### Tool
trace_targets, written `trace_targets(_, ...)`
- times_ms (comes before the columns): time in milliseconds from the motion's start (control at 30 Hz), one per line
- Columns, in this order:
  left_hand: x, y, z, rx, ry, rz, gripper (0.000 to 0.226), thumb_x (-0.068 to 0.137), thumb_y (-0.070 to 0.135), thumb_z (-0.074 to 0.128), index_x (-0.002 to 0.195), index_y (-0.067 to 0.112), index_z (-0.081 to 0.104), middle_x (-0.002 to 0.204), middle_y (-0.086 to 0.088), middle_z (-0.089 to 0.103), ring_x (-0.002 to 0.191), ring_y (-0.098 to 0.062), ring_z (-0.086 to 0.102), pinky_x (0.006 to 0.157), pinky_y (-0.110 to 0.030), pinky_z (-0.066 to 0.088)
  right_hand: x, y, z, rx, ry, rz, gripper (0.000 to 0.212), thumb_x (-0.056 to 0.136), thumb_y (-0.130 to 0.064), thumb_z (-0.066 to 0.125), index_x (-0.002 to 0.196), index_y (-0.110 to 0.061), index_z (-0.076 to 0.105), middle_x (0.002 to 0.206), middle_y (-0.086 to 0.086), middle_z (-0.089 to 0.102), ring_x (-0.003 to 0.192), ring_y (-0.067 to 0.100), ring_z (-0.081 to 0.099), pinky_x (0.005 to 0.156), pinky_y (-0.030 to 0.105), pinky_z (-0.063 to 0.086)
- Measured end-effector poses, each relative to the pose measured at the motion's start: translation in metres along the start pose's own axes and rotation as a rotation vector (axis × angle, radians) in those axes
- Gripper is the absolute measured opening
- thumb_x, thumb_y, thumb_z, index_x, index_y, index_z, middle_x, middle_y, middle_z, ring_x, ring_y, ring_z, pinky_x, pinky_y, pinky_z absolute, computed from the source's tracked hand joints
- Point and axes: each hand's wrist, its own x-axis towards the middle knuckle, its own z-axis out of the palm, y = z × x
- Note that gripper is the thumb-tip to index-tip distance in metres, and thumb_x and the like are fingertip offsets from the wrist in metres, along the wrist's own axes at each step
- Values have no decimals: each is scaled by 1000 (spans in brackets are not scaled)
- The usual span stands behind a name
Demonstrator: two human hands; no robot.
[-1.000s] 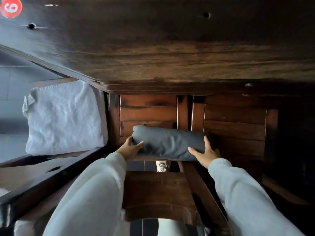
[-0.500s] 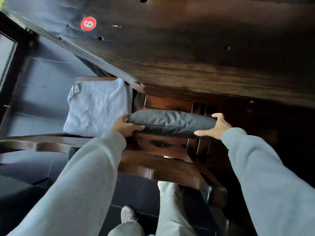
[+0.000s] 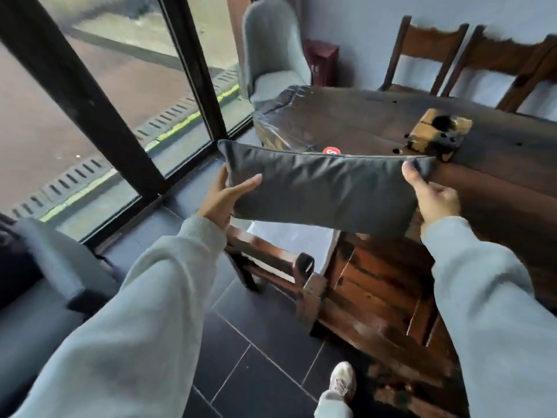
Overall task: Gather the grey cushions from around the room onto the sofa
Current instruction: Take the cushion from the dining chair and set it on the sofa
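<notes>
I hold a long dark grey cushion (image 3: 325, 188) in the air in front of me, level with the edge of the dark wooden table (image 3: 376, 122). My left hand (image 3: 224, 197) grips its left end, thumb on the front face. Its right end is pinched by my right hand (image 3: 431, 196). The cushion hangs above a wooden chair (image 3: 286, 260) with a white seat pad. A grey sofa arm (image 3: 57, 267) shows at the left edge.
Large black-framed windows (image 3: 90, 95) fill the left. A grey upholstered chair (image 3: 271, 52) stands at the table's far end, two wooden chairs (image 3: 470, 52) behind it. A wooden block (image 3: 437, 134) and a red sticker (image 3: 331, 151) lie on the table. Dark tiled floor (image 3: 256, 357) below.
I have lifted the cushion out from under the table, off the chair, up to table-top height. The view has swung up from beneath the table to the room.
</notes>
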Motion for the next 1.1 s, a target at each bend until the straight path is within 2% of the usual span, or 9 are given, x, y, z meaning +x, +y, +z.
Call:
trace_targets(67, -26, 21, -51, 7, 39, 60, 57, 79, 17, 88, 130, 26, 65, 116, 4, 77, 104, -14, 74, 79, -23, 58, -35, -34, 44, 2, 33, -121, 61, 29, -98, 76, 60, -45, 77, 70, -29, 68, 79, -3, 66, 89, 25, 53)
trace_targets(167, -74, 47, -142, -36, 238, 182, 49, 75, 33, 92, 119, 38, 71, 114, 10, 77, 102, -10, 74, 80, -25, 59, -100, -65, 118, -110, -103, -324, 75, 40, -101, 70, 87, -43, 76, 101, -27, 68, 113, 12, 63, 113, 35, 41)
trace_targets(300, -139, 76, -257, -73, 485, 254, 74, 64, 50, 93, 131, 32, 65, 121, 8, 75, 109, -14, 72, 95, -37, 58, -196, -86, 220, -308, -498, -433, 94, 39, -96, 77, 117, -44, 65, 110, -20, 68, 104, 14, 63, 94, 29, 43)
trace_targets(467, -216, 94, -389, -90, 742, 285, 79, 62, 55, 93, 131, 30, 65, 119, 6, 75, 107, -16, 73, 95, -39, 59, -308, -97, 342, -229, -693, -562, 90, 47, -78, 86, 127, -48, 55, 98, -35, 58, 88, -5, 60, 68, 5, 40)
trace_targets(533, -247, 91, -439, -68, 829, 294, 75, 64, 56, 91, 130, 31, 65, 120, 7, 75, 110, -16, 72, 100, -41, 56, -349, -90, 388, -183, -782, -560, 87, 46, -73, 90, 123, -46, 58, 103, -31, 65, 95, -8, 62, 77, 7, 49)
trace_targets(667, -303, 75, -529, -1, 996, 261, 71, 67, 61, 84, 129, 37, 63, 120, 10, 73, 111, -13, 69, 104, -41, 52, -419, -63, 479, -150, -951, -545, 80, 48, -62, 96, 118, -38, 65, 114, -11, 76, 108, 13, 71, 100, 41, 58)
trace_targets(767, -335, 63, -586, -1, 1105, 230, 75, 65, 63, 84, 131, 34, 62, 121, 7, 72, 113, -16, 68, 106, -42, 50, -467, -40, 539, -159, -1047, -537, 89, 48, -62, 96, 127, -37, 64, 116, -11, 74, 109, 14, 70, 99, 39, 58)
trace_targets(900, -353, 63, -658, 35, 1206, 219, 68, 63, 61, 84, 122, 33, 66, 115, 10, 74, 108, -12, 69, 106, -40, 51, -515, -18, 618, -143, -1108, -504, 74, 45, -67, 94, 111, -47, 64, 107, -21, 72, 104, 8, 70, 86, 21, 57)
trace_targets(1100, -340, 76, -767, 118, 1278, 170, 69, 61, 64, 82, 121, 37, 63, 115, 17, 71, 112, -10, 66, 108, -36, 48, -557, -8, 748, -129, -1174, -494, 87, 49, -62, 96, 127, -38, 65, 114, -13, 75, 110, 15, 71, 102, 44, 56)
